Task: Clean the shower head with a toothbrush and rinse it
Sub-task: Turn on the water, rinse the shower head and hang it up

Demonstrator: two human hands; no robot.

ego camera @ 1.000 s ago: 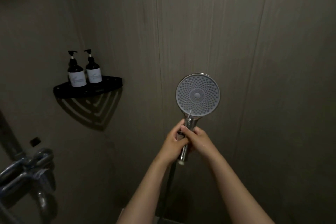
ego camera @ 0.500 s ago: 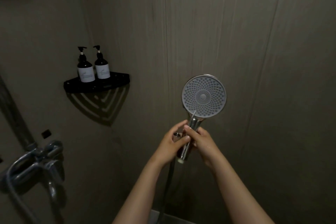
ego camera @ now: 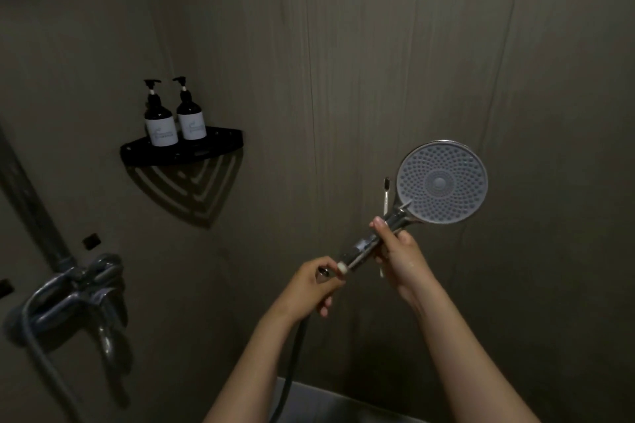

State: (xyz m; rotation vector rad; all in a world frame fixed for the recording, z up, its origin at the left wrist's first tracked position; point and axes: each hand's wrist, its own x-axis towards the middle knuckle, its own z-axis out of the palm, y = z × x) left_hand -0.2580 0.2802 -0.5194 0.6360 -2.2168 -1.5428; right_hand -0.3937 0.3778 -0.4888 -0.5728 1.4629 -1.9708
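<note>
A round shower head (ego camera: 441, 182) with a grey nozzle face and a chrome handle (ego camera: 364, 247) is tilted up to the right in front of the wall. My right hand (ego camera: 402, 254) grips the handle just below the head. The same hand holds a thin toothbrush (ego camera: 386, 196), whose dark bristle tip stands upright left of the head. My left hand (ego camera: 309, 288) is closed around the end fitting of the dark hose (ego camera: 292, 354). The fitting sits just apart from the handle's white-ringed end.
A black corner shelf (ego camera: 192, 151) on the wall carries two dark pump bottles (ego camera: 160, 124) with white labels. A chrome mixer tap (ego camera: 79, 288) and its riser pipe (ego camera: 27, 189) stand at lower left. Dark panelled walls close in the front and right.
The shower head has swung from upright to tilted right. My hands have moved apart, and the hose fitting has come away from the handle end. The toothbrush tip now shows.
</note>
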